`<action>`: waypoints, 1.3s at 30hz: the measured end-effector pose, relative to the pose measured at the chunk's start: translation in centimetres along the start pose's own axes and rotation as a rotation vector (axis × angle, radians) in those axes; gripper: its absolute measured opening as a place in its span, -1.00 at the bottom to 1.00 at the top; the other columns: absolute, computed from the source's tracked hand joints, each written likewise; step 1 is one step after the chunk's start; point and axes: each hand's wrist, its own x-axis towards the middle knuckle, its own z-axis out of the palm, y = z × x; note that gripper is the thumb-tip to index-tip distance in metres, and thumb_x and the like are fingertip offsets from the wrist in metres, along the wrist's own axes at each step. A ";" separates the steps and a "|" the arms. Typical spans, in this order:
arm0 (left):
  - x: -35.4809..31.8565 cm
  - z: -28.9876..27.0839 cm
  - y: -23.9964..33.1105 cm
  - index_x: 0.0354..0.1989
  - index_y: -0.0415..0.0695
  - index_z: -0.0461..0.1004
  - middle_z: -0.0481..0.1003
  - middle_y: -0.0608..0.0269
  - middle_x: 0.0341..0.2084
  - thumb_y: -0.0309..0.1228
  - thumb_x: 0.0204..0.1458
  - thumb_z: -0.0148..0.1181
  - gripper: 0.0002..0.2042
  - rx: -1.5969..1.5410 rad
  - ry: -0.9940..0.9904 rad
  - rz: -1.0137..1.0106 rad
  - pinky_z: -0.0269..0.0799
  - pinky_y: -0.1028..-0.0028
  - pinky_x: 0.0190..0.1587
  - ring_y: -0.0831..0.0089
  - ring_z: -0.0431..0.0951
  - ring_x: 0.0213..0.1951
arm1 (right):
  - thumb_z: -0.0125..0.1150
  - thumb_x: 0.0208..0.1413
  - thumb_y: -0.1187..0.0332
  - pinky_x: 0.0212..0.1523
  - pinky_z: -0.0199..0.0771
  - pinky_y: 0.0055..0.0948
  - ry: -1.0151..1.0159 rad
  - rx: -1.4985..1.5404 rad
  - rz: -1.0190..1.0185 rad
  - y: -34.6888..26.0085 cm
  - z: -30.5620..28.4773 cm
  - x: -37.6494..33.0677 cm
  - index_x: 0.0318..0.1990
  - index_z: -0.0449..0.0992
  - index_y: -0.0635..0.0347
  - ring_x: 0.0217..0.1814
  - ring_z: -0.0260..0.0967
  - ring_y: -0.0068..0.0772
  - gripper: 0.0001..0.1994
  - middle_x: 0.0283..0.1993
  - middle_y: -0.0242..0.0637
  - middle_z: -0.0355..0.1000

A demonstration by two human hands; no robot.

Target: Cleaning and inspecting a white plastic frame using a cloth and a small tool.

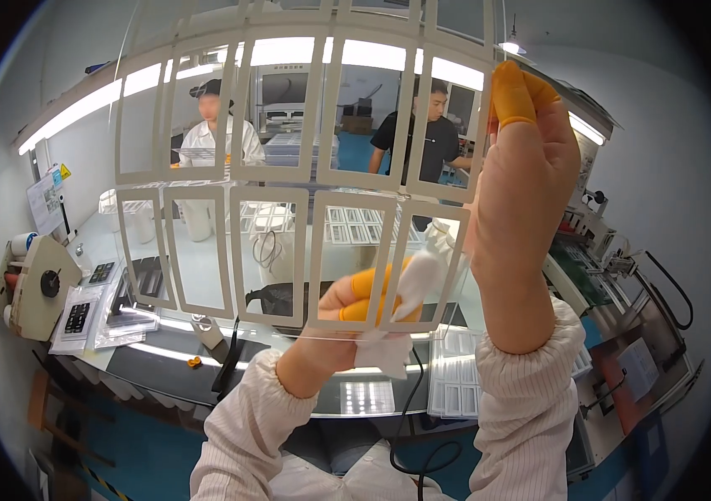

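A large see-through sheet printed with rows of white rectangular frames (312, 185) is held upright before me. My right hand (531, 167) grips its upper right edge, thumb and fingers closed, with orange finger cots on the fingertips. My left hand (335, 321) shows through the lower part of the sheet, on its far side. It wears orange finger cots too and is closed on a white wiping cloth (422, 280), which is slightly blurred and lies against or close to the sheet. Part of the cloth hangs below the sheet's lower edge.
Beyond the sheet are two people, one in white (243, 142), one in black (431, 142). More framed sheets (456, 388) lie on the table at right. Bagged parts (80, 317) and a beige machine (38, 284) are at left. A black cable (410, 417) hangs over the front edge.
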 end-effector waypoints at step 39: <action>-2.3 -2.0 -2.2 -0.19 -0.27 0.36 0.34 0.10 -0.34 -0.48 -0.08 -0.01 -0.75 0.003 0.044 -0.095 0.13 0.47 -0.47 0.41 0.27 -0.52 | -0.07 -0.07 0.46 -0.12 0.22 -0.67 0.115 -0.058 -0.035 1.0 -1.0 1.2 -0.16 0.35 0.32 -0.30 0.22 -0.61 -0.72 -0.34 -0.35 0.29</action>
